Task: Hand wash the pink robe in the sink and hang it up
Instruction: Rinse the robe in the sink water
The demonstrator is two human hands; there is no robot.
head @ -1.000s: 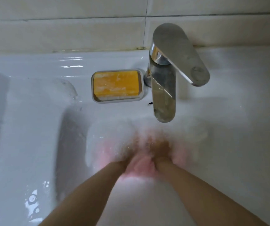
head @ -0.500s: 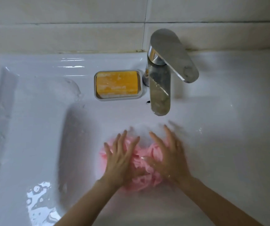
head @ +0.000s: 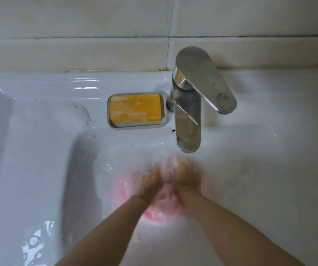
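The pink robe [head: 155, 213] lies bunched under cloudy water in the white sink [head: 39, 169], just below the tap's spout. Both my hands are sunk in the water on top of it. My left hand [head: 148, 182] and my right hand [head: 188, 179] sit close together, side by side, over the far part of the cloth. Water and motion blur their fingers, so how they lie on the robe is unclear. Pink cloth shows between my wrists and to the left of my left hand.
A chrome tap [head: 189, 120] with a long lever handle [head: 206, 79] stands behind the basin. Left of the tap sits an orange soap bar [head: 135, 108] in a grey dish [head: 137, 128]. The sink's wet left ledge [head: 20, 150] carries water drops. Beige wall tiles run behind.
Half a second ago my hands lay flat with spread fingers on the robe above the water. Now they have plunged down into the water with the cloth, close together and blurred.
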